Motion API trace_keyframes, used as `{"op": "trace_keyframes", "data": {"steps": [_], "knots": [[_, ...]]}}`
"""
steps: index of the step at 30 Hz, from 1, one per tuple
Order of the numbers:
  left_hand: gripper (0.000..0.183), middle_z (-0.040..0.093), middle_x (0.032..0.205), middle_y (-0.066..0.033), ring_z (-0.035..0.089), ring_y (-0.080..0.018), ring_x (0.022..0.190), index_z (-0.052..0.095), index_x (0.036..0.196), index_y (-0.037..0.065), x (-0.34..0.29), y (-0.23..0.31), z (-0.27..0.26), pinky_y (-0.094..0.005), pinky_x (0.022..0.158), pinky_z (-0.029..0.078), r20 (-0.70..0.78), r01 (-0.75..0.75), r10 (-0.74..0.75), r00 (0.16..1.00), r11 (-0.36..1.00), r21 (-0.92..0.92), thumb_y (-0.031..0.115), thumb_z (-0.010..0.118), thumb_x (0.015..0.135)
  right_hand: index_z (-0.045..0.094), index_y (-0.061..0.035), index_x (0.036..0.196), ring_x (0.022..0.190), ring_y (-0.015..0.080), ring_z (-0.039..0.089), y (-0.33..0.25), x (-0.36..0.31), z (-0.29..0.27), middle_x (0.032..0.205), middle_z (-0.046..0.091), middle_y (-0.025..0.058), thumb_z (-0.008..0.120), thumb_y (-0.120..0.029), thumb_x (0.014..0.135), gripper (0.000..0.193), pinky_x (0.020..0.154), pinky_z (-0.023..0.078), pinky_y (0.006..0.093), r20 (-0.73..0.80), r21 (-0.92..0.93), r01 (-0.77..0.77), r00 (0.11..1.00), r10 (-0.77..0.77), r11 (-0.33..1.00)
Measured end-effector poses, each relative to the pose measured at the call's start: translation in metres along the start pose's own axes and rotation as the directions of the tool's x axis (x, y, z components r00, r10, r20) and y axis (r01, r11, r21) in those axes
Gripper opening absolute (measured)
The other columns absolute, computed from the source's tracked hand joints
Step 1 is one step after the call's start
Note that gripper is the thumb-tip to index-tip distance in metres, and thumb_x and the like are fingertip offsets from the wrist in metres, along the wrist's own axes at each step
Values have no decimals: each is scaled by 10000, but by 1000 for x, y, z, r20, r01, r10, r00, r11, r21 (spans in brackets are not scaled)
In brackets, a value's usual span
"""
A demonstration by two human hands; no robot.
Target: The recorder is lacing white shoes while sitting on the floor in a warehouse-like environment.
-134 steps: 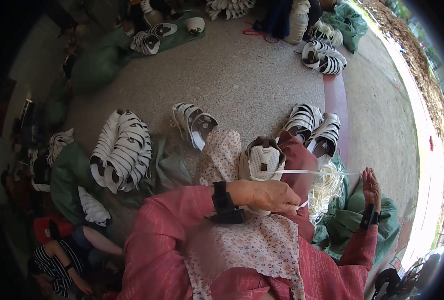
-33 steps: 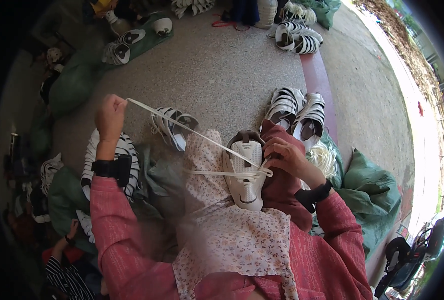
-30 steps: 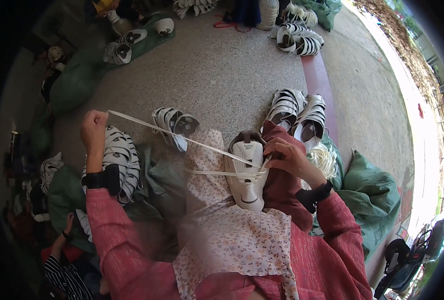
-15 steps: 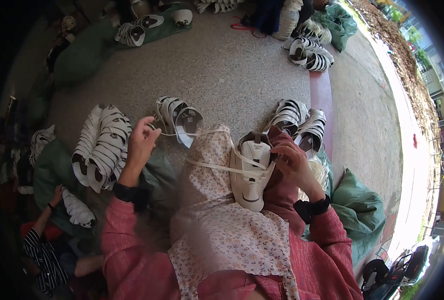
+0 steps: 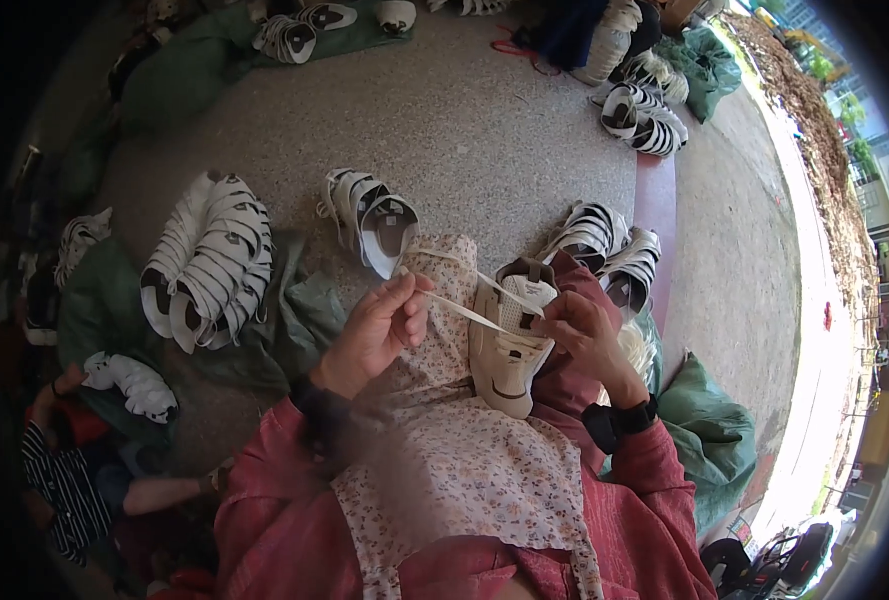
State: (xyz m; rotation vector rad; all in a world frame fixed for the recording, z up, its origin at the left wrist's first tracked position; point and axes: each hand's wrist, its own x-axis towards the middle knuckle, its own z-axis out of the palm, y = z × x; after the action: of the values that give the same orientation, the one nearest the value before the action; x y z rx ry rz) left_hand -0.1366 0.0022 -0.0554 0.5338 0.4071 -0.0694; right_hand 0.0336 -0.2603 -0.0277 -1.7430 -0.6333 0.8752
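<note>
A cream shoe upper [image 5: 506, 385] with a perforated tongue lies on my lap, toe toward me, against my right thigh. My left hand [image 5: 389, 325] is closed in a pinch on a flat cream shoelace [image 5: 456, 306], left of the upper. That stretch of lace runs taut to the eyelets, and another crosses the apron over my knee to the tongue. At the upper's right lacing edge, my right hand [image 5: 586, 340] is closed with its fingertips pinching there. Its fingers partly hide the eyelets and lace.
Nested white uppers [image 5: 214, 260] stand on the floor at left, with others [image 5: 369, 215] ahead and a pair of stacks [image 5: 604, 250] by my right knee. Green sacks [image 5: 704, 430] lie on both sides. Another person's striped sleeve [image 5: 59, 485] shows at lower left.
My left hand has come down and right toward the upper, still pinching lace. My right hand stays at the lacing edge, its fingers more curled. The view has shifted slightly.
</note>
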Motion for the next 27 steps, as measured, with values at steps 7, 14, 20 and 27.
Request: {"op": "trace_keyframes", "data": {"steps": [7, 14, 20, 27], "knots": [[234, 488, 724, 29, 490, -82, 595, 617, 1040, 35, 12, 44, -21, -231, 508, 426, 65, -242, 240, 969, 970, 21, 238, 500, 1051, 588, -51, 1085, 585, 45, 505, -5, 5, -1, 768, 587, 2, 565, -108, 988, 115, 489, 365, 183, 111, 403, -202, 979, 171, 893], [204, 503, 741, 17, 497, -94, 629, 616, 1055, 29, 22, 40, -62, -230, 547, 433, 23, -245, 249, 968, 964, -104, 215, 534, 1033, 597, -36, 1141, 522, 67, 462, 10, -3, -19, 732, 561, 2, 525, -87, 997, 169, 465, 378, 198, 39, 650, -118, 992, 122, 751], [165, 636, 971, 27, 584, -123, 938, 655, 1053, 97, -25, 92, -133, -331, 800, 490, -211, -477, 452, 866, 875, -85, 239, 587, 1004, 532, -25, 1168, 556, 91, 372, 44, -82, -141, 773, 470, 7, 455, -77, 1012, 182, 469, 307, 244, -423, 862, 436, 900, -108, 258], [218, 655, 934, -24, 621, -158, 902, 655, 1100, 68, -78, 116, -208, -332, 819, 515, -559, -695, 510, 653, 697, -175, 230, 525, 1031, 543, -56, 1251, 552, 78, 463, 164, -206, -182, 721, 532, -18, 548, -132, 967, 294, 467, 369, 220, -501, 814, 71, 588, 635, 577]]}}
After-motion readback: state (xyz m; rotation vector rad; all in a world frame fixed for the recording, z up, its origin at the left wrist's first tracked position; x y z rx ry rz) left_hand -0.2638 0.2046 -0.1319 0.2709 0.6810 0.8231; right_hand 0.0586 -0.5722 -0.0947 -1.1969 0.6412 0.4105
